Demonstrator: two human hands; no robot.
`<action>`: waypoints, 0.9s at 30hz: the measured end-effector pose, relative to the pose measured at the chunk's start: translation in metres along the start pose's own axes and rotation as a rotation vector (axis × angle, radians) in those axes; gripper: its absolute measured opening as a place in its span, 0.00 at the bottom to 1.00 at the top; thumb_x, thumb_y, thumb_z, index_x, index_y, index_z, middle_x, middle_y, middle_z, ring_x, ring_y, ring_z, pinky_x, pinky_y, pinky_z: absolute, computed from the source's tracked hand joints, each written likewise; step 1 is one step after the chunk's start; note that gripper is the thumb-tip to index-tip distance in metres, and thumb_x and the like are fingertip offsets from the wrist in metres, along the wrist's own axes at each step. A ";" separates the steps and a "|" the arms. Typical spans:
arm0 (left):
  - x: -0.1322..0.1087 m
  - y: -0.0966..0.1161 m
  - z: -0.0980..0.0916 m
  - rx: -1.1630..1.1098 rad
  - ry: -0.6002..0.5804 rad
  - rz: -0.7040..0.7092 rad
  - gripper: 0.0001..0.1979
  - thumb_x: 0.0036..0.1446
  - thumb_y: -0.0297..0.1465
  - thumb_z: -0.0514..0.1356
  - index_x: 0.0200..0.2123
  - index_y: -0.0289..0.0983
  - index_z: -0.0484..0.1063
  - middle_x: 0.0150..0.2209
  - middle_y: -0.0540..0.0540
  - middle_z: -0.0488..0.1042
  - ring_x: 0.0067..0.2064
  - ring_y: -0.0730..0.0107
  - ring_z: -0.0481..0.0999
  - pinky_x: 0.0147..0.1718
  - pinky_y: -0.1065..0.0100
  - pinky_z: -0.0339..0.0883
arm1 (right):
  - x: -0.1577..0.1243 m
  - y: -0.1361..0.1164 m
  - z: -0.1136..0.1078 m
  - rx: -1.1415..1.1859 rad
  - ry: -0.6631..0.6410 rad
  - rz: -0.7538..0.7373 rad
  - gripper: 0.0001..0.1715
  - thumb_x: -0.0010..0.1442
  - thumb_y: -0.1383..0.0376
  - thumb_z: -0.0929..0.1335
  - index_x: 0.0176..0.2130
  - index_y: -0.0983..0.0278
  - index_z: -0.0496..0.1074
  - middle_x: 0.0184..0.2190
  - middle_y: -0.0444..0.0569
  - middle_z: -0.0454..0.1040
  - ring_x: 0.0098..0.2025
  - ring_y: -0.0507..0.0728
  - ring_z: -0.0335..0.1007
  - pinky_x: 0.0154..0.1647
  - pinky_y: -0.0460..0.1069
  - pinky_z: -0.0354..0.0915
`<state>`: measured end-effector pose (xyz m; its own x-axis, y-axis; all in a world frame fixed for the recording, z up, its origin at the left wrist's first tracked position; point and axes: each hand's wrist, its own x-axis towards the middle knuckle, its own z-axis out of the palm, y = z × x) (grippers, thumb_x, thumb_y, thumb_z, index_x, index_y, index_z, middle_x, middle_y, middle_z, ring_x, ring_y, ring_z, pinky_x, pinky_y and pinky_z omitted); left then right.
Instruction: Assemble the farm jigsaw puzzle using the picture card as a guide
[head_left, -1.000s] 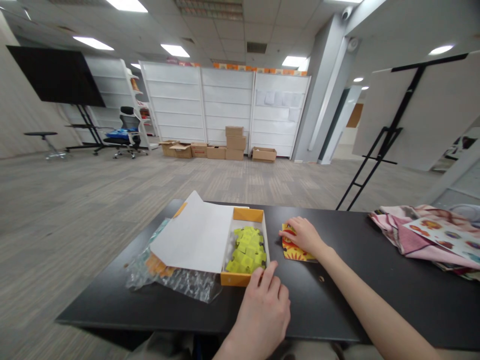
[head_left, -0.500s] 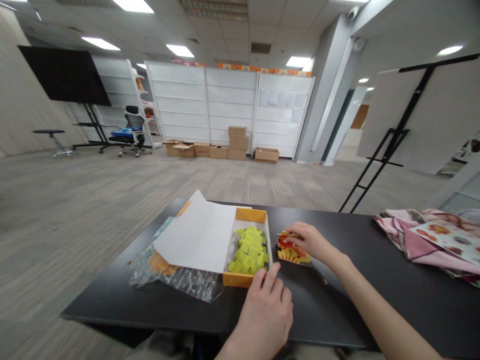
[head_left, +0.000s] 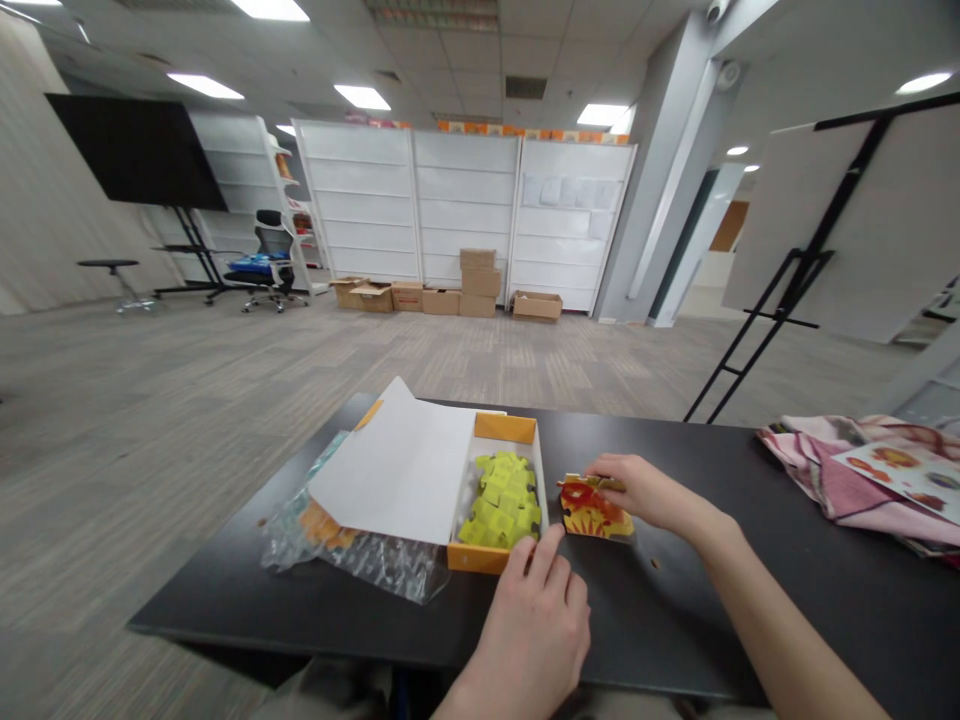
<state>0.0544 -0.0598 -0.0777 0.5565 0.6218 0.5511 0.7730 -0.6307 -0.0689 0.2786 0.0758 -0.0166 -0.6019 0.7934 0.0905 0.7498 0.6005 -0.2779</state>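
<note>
Two bare hands work over a black table. The right hand bends down from the right, its fingers and thumb brought close together on the far edge of a few red-and-yellow puzzle pieces, which lie on the tabletop just right of an open box. The left hand is loosely curled, its fingertips at the box's near right corner; whether it grips the wall or only rests there, I cannot tell. Inside the box, with its orange end walls, sits a heap of yellow-green puzzle pieces. A white sheet-like flap spreads to the left of the box, partly covering a clear plastic bag with something orange showing at the flap's near edge. Well to the right, a pink plaid cloth lies bunched on the table, a printed sheet on top of it.
</note>
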 end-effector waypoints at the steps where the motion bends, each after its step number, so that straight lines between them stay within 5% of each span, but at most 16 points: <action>1: 0.000 0.000 0.000 -0.003 -0.002 -0.002 0.12 0.66 0.38 0.57 0.38 0.36 0.73 0.42 0.42 0.77 0.63 0.52 0.66 0.59 0.53 0.52 | 0.000 0.000 0.000 -0.010 0.003 0.002 0.16 0.56 0.75 0.66 0.41 0.61 0.78 0.38 0.50 0.80 0.39 0.59 0.76 0.42 0.49 0.67; 7: 0.000 0.000 0.002 -0.013 -0.015 0.001 0.11 0.66 0.38 0.56 0.39 0.36 0.72 0.42 0.42 0.77 0.63 0.52 0.66 0.60 0.53 0.52 | 0.002 -0.006 0.007 -0.081 0.111 -0.035 0.15 0.59 0.75 0.65 0.40 0.60 0.76 0.39 0.49 0.77 0.39 0.57 0.74 0.40 0.47 0.66; 18: 0.001 0.000 -0.003 0.006 0.026 0.011 0.11 0.65 0.38 0.57 0.37 0.35 0.72 0.41 0.42 0.77 0.60 0.53 0.68 0.58 0.53 0.54 | 0.008 0.004 0.014 0.005 0.066 0.003 0.05 0.63 0.65 0.68 0.39 0.62 0.75 0.35 0.48 0.79 0.35 0.57 0.73 0.38 0.49 0.66; 27: -0.001 0.000 0.001 0.000 -0.003 0.010 0.12 0.66 0.38 0.57 0.38 0.35 0.73 0.42 0.41 0.77 0.63 0.52 0.66 0.58 0.52 0.53 | 0.000 0.006 -0.004 0.390 0.210 0.092 0.19 0.64 0.50 0.68 0.40 0.63 0.77 0.30 0.46 0.77 0.29 0.55 0.72 0.29 0.48 0.71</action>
<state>0.0540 -0.0595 -0.0794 0.5648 0.6168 0.5482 0.7674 -0.6368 -0.0741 0.2836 0.0800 -0.0142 -0.4390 0.8687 0.2296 0.6136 0.4765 -0.6296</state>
